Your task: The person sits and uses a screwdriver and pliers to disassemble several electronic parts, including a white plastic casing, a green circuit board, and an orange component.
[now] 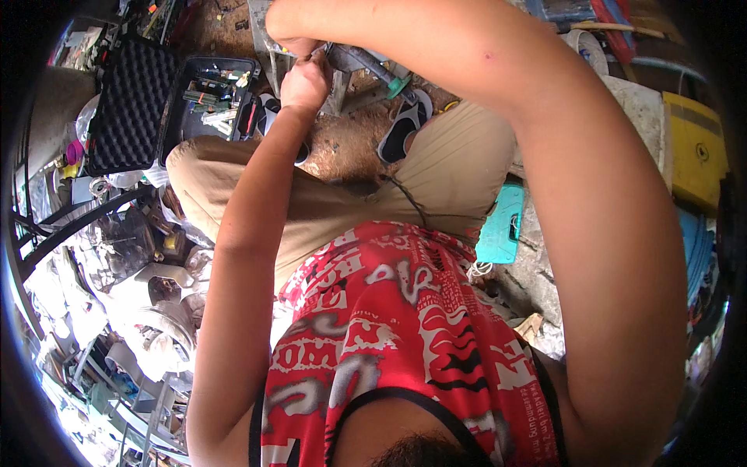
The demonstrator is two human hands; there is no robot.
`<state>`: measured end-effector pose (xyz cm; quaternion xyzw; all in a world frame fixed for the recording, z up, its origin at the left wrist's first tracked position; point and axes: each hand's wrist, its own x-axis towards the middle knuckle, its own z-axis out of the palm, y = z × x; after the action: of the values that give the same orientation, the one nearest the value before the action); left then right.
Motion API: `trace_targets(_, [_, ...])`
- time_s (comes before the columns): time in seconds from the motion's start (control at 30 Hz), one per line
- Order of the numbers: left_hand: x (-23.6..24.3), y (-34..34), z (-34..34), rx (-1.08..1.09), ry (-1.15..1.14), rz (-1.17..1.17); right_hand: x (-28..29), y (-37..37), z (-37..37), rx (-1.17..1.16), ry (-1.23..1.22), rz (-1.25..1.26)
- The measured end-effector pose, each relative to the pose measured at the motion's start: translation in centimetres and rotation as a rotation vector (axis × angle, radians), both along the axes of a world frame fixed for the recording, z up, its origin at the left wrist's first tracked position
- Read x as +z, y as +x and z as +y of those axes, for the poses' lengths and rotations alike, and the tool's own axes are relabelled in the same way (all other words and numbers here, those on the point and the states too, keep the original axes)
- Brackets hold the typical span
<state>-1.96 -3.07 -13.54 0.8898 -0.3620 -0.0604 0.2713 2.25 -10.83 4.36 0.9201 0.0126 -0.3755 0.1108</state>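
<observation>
Nearest is the person's red, patterned sleeveless shirt (405, 311), with tan trousers (334, 202) beyond it, the knees spread wide. Off to the right, a turquoise plastic piece (500, 224) lies beside the leg. Farther out, the left hand (306, 84) is curled, its fingers bent inward; what they grip, if anything, I cannot tell. It meets the right hand (299, 44), mostly hidden behind its own forearm, so how far its fingers are open cannot be told. A dark bar with a green collar (369, 64) slants just right of the hands, above the brown floor (342, 148); contact is unclear. A sandal (406, 128) rests below the collar. Leftward, an open black case (175, 124) holds small parts near its right edge, its foam-lined lid lying left.
</observation>
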Motion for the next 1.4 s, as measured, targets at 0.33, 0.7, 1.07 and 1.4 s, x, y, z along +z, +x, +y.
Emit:
trace_targets(0.33, [0.7, -2.4, 1.2, 0.104, 0.116, 0.140, -1.8, -2.4, -1.8, -0.006, 0.035, 0.017])
trace_targets(0.7, [1.2, -1.7, 1.3, 0.181, 0.180, 0.284, -1.4, -7.3, -1.7, 0.063, 0.024, -0.247])
trace_targets(1.07, [3.3, 0.3, 0.4, 0.223, 0.168, 0.340, -4.1, -12.1, -3.0, -0.023, 0.137, -0.355])
trace_targets(1.4, [6.4, 1.8, 2.5, 0.187, 0.065, 0.737, -6.7, -17.0, -5.7, -0.233, 0.201, -0.532])
